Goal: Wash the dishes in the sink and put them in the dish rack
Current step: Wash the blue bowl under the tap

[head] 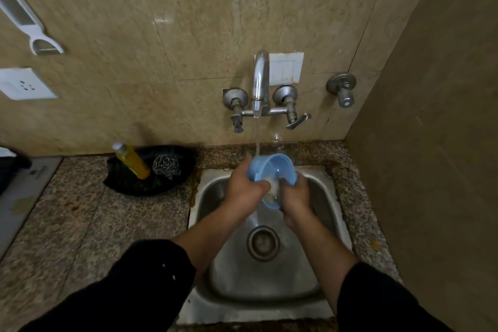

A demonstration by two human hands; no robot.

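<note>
A light blue plastic bowl (272,170) is held tilted over the steel sink (234,277), under the stream of water from the chrome tap (260,81). My left hand (244,187) grips the bowl's left rim, thumb reaching inside. My right hand (295,194) grips the bowl's right and lower edge, fingers curled round the rim. Water runs through the bowl and down toward the drain (263,243). No other dishes show in the sink basin.
A black tray (121,183) on the granite counter left of the sink holds a yellow soap bottle (132,160) and a steel scrubber (165,166). A wall socket (25,85) and a hanging peeler (35,32) are at left. A brown wall closes the right side.
</note>
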